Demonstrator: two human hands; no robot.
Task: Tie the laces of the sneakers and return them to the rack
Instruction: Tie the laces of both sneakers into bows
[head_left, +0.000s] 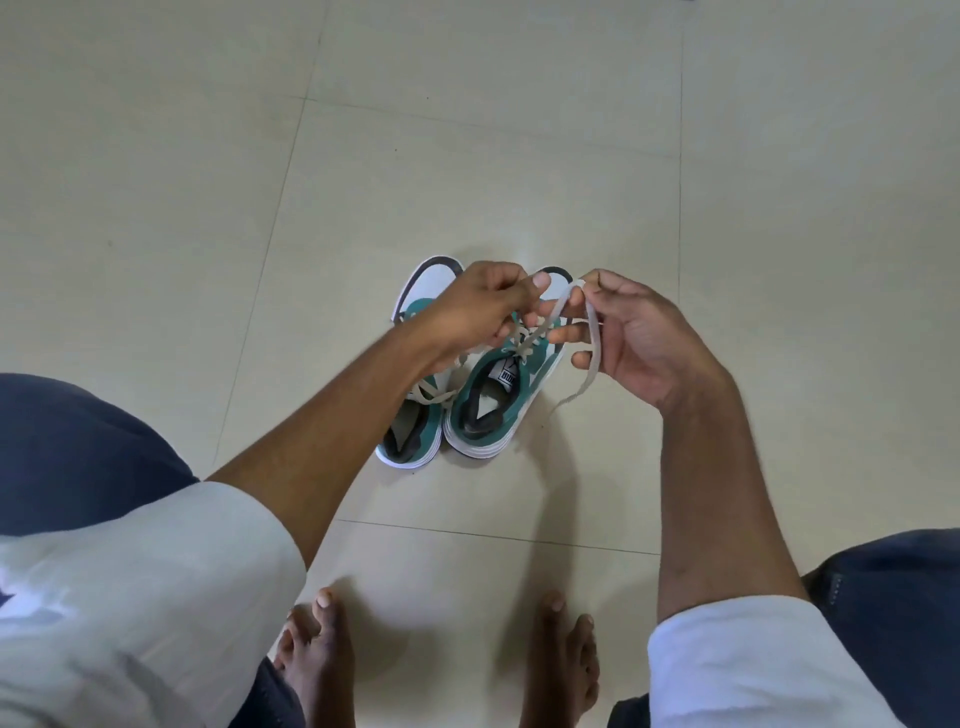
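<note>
Two green-and-white sneakers stand side by side on the floor, heels toward me. Over the right sneaker (493, 400), my left hand (478, 306) pinches one end of its off-white lace close to the eyelets. My right hand (639, 332) holds the other end of the lace (589, 332) as a raised loop, with the tail hanging down toward the floor. The left sneaker (415, 421) lies partly under my left forearm, and its lace shows a crossed section near the tongue. No rack is in view.
Pale tiled floor (519, 156) surrounds the shoes on all sides. My bare feet (322, 654) stand just in front of the sneakers. My knees in dark trousers and white sleeves frame the lower corners.
</note>
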